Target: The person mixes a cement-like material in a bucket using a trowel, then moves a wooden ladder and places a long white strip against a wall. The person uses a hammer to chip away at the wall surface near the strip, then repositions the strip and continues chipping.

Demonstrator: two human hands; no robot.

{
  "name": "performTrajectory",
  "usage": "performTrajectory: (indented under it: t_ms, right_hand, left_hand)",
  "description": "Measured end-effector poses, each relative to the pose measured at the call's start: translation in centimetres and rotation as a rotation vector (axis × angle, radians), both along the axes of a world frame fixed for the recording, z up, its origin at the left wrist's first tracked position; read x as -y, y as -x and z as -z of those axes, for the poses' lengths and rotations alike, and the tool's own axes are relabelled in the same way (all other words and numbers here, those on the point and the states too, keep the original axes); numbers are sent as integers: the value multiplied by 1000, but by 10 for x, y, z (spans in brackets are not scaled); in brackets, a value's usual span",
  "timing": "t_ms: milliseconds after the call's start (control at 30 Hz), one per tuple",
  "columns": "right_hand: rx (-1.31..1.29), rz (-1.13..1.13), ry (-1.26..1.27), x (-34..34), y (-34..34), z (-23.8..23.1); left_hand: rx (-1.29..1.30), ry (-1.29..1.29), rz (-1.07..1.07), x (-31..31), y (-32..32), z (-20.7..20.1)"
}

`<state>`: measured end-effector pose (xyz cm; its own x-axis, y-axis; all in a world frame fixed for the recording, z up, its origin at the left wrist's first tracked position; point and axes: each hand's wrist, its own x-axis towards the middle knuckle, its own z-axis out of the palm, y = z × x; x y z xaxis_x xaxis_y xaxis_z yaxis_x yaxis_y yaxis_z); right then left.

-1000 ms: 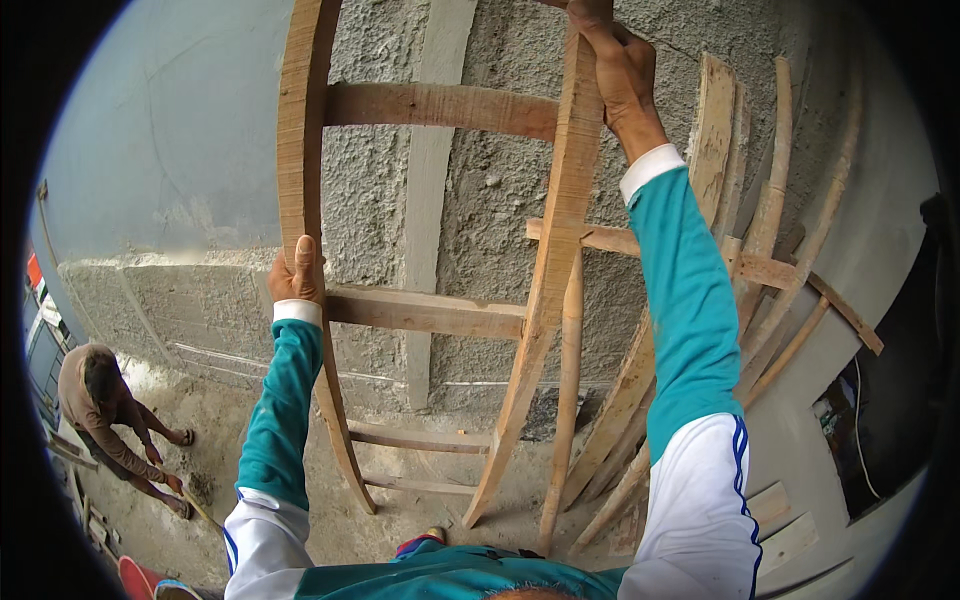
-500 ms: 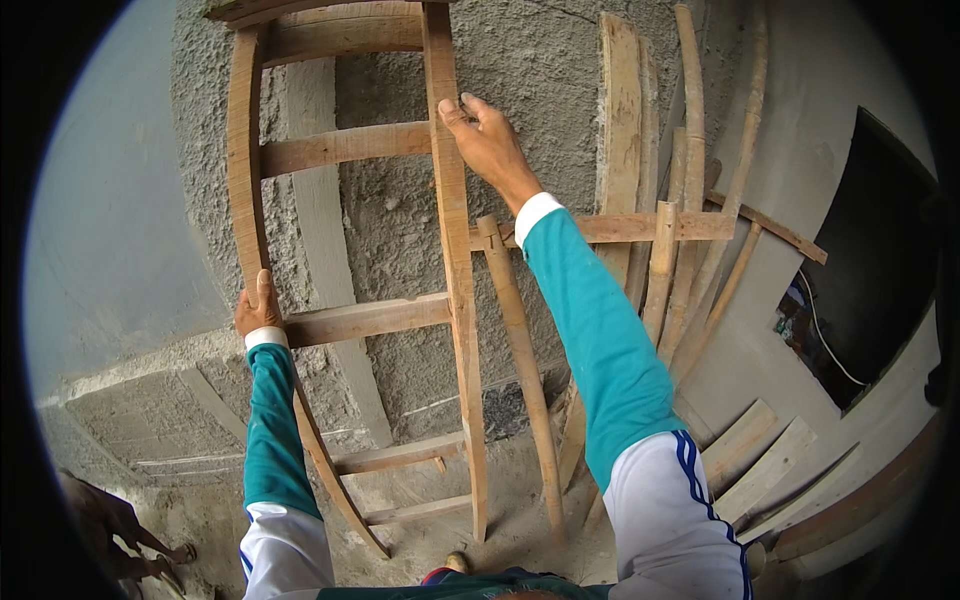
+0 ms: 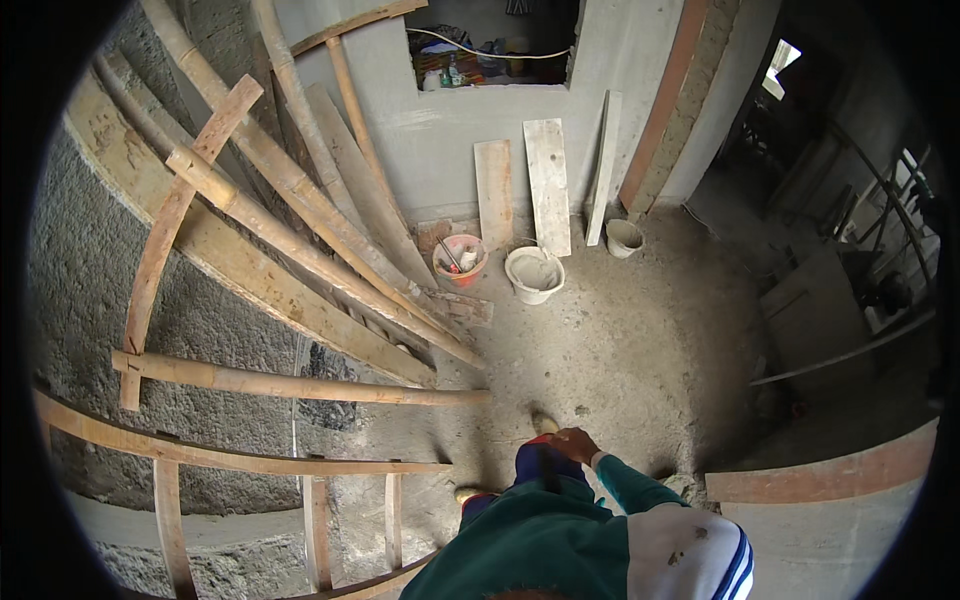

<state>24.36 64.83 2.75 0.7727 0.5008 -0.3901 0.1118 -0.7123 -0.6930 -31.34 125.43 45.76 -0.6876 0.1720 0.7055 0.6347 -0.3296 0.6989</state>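
My right hand (image 3: 574, 445) is down by my right thigh, seen from above against my dark trousers (image 3: 535, 460). Its back faces up and its fingers are mostly hidden, so I cannot tell whether it holds anything. My left hand is out of view. The wooden ladder (image 3: 250, 462) runs along the lower left, with one rail and several rungs showing. It is apart from my right hand. Beyond it, a bamboo pole (image 3: 300, 385) meets a short wooden crosspiece (image 3: 165, 230) that crosses another bamboo pole (image 3: 300, 265).
Long boards (image 3: 255, 280) lean on the rough wall at left. Ahead stand an orange bucket (image 3: 461, 262) with tools, a white bucket (image 3: 535, 272) of grey mix and a smaller pail (image 3: 625, 238). Planks (image 3: 547, 185) lean below a wall opening (image 3: 490, 45). A wooden-edged wall (image 3: 830, 470) is at lower right.
The view has swung right, toward the buckets and doorway. My right hand has left the ladder rail and dropped beside my thigh. My left hand, earlier on the other rail, has gone out of view.
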Motion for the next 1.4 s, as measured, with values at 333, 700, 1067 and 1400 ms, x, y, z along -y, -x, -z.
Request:
performTrajectory:
  t_ms: [333, 700, 1067, 1400]
  right_hand:
    - [-274, 335, 273, 179, -23, 131]
    - [-539, 1366, -607, 272, -177, 34]
    - [-11, 246, 368, 270, -168, 105]
    - [-120, 466, 506, 229, -229, 111]
  left_hand:
    - [40, 1124, 1165, 246, -350, 347]
    - [-974, 1105, 2083, 421, -700, 362]
    - [-1948, 1314, 1775, 380, -800, 458]
    - [-2230, 557, 2070, 350, -1018, 460]
